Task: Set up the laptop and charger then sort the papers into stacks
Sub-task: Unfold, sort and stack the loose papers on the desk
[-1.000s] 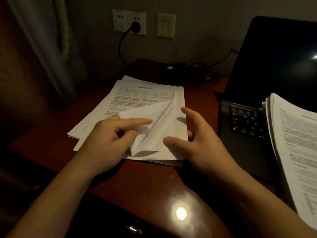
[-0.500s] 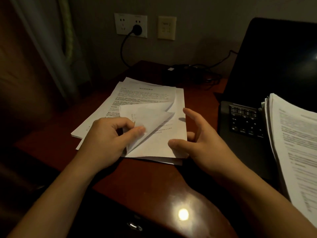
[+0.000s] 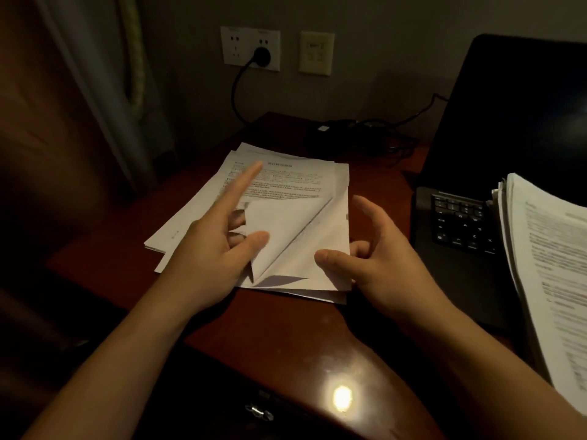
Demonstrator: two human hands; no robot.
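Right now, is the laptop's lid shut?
No, the laptop is open, its lid upright behind the keys, and a paper stack lies across its right side.

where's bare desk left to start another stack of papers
Widest bare patch of the reddish-brown wooden desk: its near edge, in front of the loose white sheets. A narrow strip runs between those sheets and the black laptop. Crowded: the back, with black charger cables, and the laptop keyboard under a thick paper stack.

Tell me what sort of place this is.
Probably a work corner in a bedroom or hotel room: a polished wooden desk below a wall socket with a plug in it, an open laptop, and stacks of printed papers.
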